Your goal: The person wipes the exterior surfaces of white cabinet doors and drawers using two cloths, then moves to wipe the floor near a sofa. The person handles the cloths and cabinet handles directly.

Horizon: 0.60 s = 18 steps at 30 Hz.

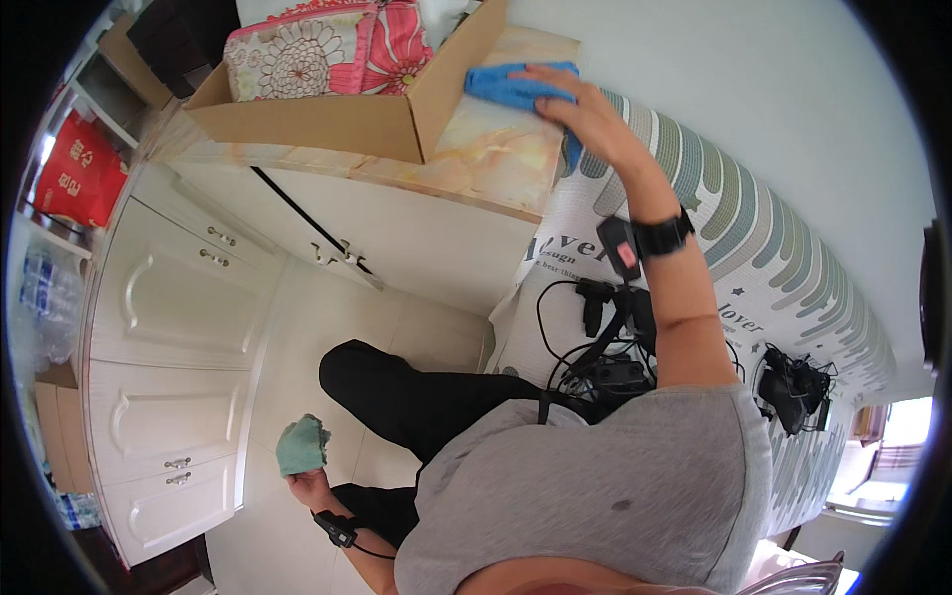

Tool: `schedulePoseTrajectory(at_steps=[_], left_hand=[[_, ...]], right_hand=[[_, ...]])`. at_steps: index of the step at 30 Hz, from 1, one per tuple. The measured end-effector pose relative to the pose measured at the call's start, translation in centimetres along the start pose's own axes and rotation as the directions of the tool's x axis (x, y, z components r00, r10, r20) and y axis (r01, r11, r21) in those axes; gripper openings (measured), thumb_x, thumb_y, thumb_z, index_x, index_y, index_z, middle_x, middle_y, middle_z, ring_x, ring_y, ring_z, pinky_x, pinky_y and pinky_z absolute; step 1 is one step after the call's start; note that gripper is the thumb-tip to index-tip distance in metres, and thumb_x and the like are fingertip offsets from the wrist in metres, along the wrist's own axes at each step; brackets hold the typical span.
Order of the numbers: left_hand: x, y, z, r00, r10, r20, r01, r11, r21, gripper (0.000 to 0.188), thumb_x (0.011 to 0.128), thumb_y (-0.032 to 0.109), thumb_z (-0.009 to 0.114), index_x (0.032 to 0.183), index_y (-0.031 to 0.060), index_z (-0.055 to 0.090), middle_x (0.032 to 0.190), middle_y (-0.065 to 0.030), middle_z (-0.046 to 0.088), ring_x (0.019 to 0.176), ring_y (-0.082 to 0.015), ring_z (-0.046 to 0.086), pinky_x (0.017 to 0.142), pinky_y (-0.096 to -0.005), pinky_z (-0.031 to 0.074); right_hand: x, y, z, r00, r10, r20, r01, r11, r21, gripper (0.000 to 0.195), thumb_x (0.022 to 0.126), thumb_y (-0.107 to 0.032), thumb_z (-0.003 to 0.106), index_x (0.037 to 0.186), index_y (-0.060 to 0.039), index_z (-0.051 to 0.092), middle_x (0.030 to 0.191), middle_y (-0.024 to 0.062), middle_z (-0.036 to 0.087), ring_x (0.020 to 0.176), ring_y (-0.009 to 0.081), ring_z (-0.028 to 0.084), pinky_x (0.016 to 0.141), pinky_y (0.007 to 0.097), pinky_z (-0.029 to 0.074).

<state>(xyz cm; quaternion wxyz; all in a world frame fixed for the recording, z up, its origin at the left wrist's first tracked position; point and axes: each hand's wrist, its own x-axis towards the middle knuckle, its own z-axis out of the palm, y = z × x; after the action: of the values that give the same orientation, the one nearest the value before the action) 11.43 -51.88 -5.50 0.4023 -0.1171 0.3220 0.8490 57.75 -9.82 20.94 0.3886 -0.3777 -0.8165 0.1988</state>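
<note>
My right hand (584,111) rests palm down on a folded blue cloth (513,83), its fingers spread over it. The cloth lies on the marbled cabinet top (498,160), against the wall side, with one end hanging past the top's right edge. My left hand (309,485) holds a bunched green cloth (301,446) in the air at lower left, away from the cabinet. Black devices are strapped to both wrists. An open cardboard box (320,123) with a flower-patterned zipped fabric bag (320,56) in it stands on the cabinet top, left of the blue cloth.
White cabinet doors (182,282) line the left side and face my legs. A printed quilted cover (554,201) adjoins the marbled top on the right, with black cables and devices (610,372) lying on it near my hip. A red bag (82,171) stands at far left.
</note>
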Motion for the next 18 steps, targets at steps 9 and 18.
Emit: schedulePoseTrajectory(at_steps=[9,18], left_hand=[[4.2,-1.8,1.4,0.998,-0.050,0.039,0.051,0.998,-0.040,0.048,0.090,0.021,0.029,0.132,-0.0011,0.026,0.140,-0.0168,0.023,0.128,-0.0340,0.022,0.106,-0.0513,0.013],[4.9,-2.9,0.2,0.978,-0.143,0.150,0.152,0.987,-0.051,0.048,0.091,0.024,0.026,0.132,-0.0009,0.026,0.140,-0.0163,0.024,0.127,-0.0340,0.025,0.104,-0.0508,0.020]], right_hand=[[6.9,8.0,-2.7,0.999,0.020,-0.028,-0.025,0.979,-0.203,0.032,0.076,-0.015,0.046,0.102,-0.0003,0.057,0.103,0.0187,0.059,0.092,0.0299,0.055,0.084,0.0308,0.042],[-1.0,-1.2,3.4,0.982,0.053,-0.181,-0.064,0.996,-0.060,0.035,0.080,-0.024,0.054,0.110,-0.0061,0.056,0.105,0.0134,0.056,0.088,0.0221,0.054,0.079,0.0276,0.041]])
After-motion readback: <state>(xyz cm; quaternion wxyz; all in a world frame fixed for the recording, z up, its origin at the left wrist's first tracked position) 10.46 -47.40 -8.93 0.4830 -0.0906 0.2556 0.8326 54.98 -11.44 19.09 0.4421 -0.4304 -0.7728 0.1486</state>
